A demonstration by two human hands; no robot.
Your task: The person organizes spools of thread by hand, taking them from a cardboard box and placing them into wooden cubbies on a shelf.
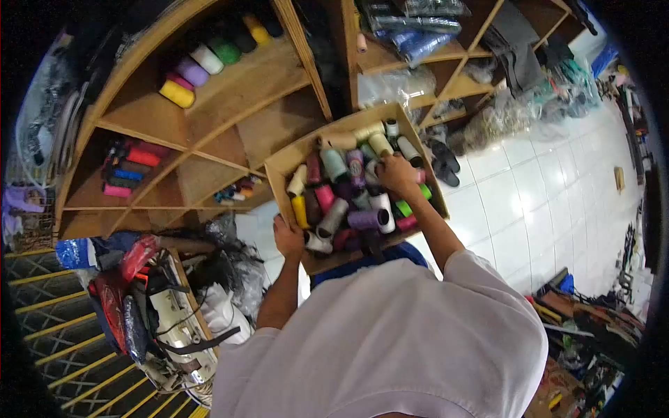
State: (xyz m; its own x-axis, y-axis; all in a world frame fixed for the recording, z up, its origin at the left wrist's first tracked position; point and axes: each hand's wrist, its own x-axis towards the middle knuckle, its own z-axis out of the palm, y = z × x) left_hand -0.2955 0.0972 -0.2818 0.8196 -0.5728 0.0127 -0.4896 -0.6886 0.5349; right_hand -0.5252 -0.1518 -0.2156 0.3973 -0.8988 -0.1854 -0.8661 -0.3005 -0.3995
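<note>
A cardboard box [281, 175] full of thread spools in many colours is in front of me, close to my body. My left hand [288, 240] is closed on the box's left side near its front corner. Over the right part of the box, my right hand [397, 174] has its fingers curled at the lower end of a cream thread spool [380, 143]; the fingertips are partly hidden. Around it lie a purple spool [367, 219], a pale green spool [334, 164], a yellow spool [300, 211] and bright green spools [404, 207], some tilted, some lying flat.
Behind the box stands a wooden shelf [244, 115] with compartments holding a row of spools [209, 59] and plastic-wrapped bundles [418, 38]. A sewing machine [174, 320] and bags are at the lower left. White tiled floor [516, 188] and dark sandals [444, 160] lie to the right.
</note>
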